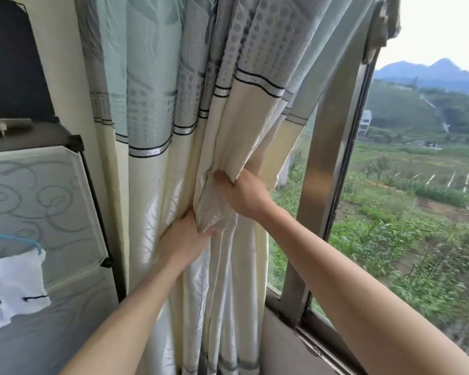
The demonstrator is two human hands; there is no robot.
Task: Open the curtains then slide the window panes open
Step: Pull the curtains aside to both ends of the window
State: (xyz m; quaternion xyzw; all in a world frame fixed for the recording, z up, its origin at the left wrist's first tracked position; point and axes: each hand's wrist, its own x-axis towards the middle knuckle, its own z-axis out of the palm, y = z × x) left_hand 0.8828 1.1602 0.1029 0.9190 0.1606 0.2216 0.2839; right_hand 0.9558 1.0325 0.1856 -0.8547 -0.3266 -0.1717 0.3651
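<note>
A cream and pale-blue curtain [152, 109] with dotted bands and dark stripes hangs bunched at the left side of the window. My right hand [244, 193] grips a fold of the curtain's cream edge at mid height. Lower and to the left, my left hand [183, 239] presses against the gathered folds, its fingers tucked into the fabric. To the right stands the metal window frame [328, 163], a vertical stile with a glass pane [417, 171] beyond it showing fields and hills. A bottom track [317, 345] runs along the sill.
A plastic panel cabinet [38, 201] with swirl patterns and black connectors stands at the left, against the curtain. A white cloth [11, 288] hangs from a blue hanger on it. A grey rag [385, 23] is tied at the frame's upper right.
</note>
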